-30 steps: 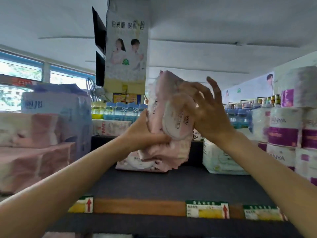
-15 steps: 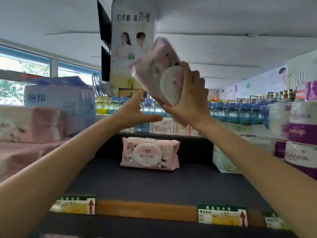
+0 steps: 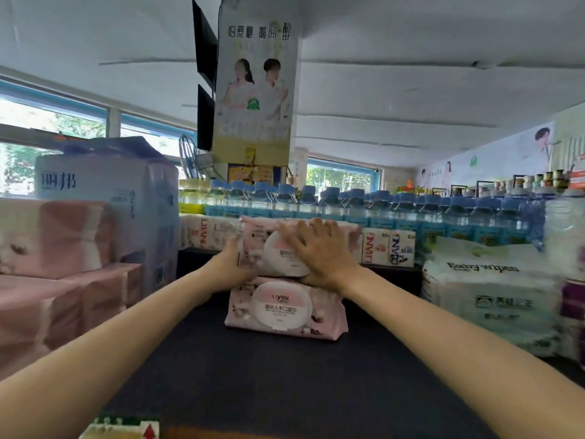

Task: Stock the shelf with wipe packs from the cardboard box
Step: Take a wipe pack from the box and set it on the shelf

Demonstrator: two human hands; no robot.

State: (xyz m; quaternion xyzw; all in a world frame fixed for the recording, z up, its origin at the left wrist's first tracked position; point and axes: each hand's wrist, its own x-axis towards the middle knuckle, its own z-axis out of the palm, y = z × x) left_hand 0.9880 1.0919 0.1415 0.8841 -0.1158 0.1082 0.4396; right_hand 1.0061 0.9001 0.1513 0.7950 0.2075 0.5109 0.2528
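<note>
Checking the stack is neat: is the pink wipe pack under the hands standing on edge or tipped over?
On edge: the upper pack faces front atop the lower pack, both round lids showing.

Both arms extend forward and slightly inward from the lower corners of the view, bare to the edge of frame, forearms roughly level and converging toward centre. The left hand (image 3: 232, 264) is at the left end of the upper pack (image 3: 281, 248), wrist straight, palm turned inward against the pack's side; its fingers are mostly hidden behind the pack, so their curl cannot be judged. The right hand (image 3: 316, 251) lies flat on the front face of the same pack, palm down, fingers (image 3: 299, 231) straight and spread, pointing up and to the left, thumb low near the pack's bottom edge. The right wrist bends back slightly.
</note>
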